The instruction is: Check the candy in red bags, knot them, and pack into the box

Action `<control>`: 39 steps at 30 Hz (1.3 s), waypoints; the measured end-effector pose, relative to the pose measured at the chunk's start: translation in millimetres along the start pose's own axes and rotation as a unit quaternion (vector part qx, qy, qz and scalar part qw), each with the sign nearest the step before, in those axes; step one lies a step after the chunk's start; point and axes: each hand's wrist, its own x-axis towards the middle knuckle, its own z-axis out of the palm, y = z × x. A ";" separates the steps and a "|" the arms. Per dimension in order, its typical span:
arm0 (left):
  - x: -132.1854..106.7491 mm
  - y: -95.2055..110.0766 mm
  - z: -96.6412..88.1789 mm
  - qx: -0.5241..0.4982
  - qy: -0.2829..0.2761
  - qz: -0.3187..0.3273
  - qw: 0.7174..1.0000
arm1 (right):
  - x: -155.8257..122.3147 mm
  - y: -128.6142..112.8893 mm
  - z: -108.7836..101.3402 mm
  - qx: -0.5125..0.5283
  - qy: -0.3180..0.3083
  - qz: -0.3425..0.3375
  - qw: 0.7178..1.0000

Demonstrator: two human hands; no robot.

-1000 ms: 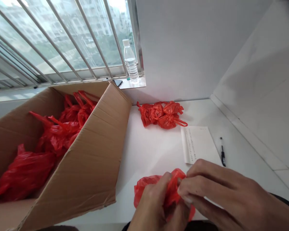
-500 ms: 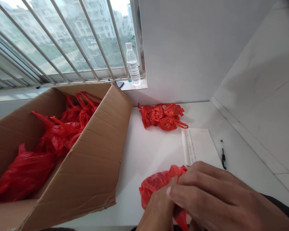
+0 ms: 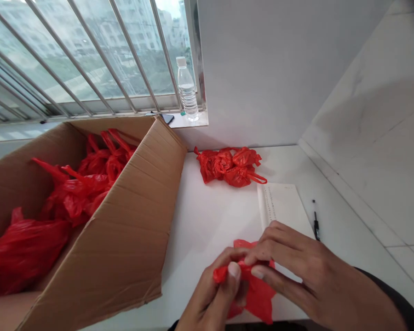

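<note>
A thin red plastic bag (image 3: 260,294) is bunched between my two hands at the front of the white table. My left hand (image 3: 214,289) is closed round its gathered part, thumb on top, with a red twist poking out beside the thumb. From the right, my right hand (image 3: 293,271) pinches the same bag between thumb and fingers, touching the left fingertips. Loose red plastic hangs below and spreads behind the hands. What the bag contains, if anything, is hidden. Just beyond my right hand lies an open notebook (image 3: 283,204), partly covered by it.
A large cardboard box (image 3: 124,220) holding several red bags (image 3: 27,253) stands at left. Small knotted red bags (image 3: 227,165) lie by the wall. A black pen (image 3: 316,225) is right of the notebook. A water bottle (image 3: 188,92) and a phone (image 3: 167,118) sit on the windowsill.
My hands have turned and drawn slightly apart, so the gathered red plastic now shows between them. The bag's loose part has swung to hang lower right. The view has shifted a little.
</note>
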 end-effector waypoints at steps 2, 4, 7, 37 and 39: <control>5.3 -0.5 -4.3 -0.007 -0.026 -0.006 1.000 | -2.6 -1.2 0.4 0.013 -0.023 0.012 1.000; 11.9 0.4 -7.3 0.005 -0.057 0.032 0.998 | -2.7 -0.3 2.6 0.044 -0.024 0.030 0.998; 20.3 0.1 -8.6 0.062 -0.109 0.149 0.981 | 4.5 10.0 12.7 0.102 0.011 0.034 0.994; 1.2 -72.6 -35.4 0.347 0.224 0.296 0.861 | 10.8 75.2 45.5 0.113 -0.003 0.108 0.988; -5.0 -83.8 -44.6 0.343 0.234 0.274 0.867 | 2.6 91.7 44.4 0.088 -0.008 0.129 0.988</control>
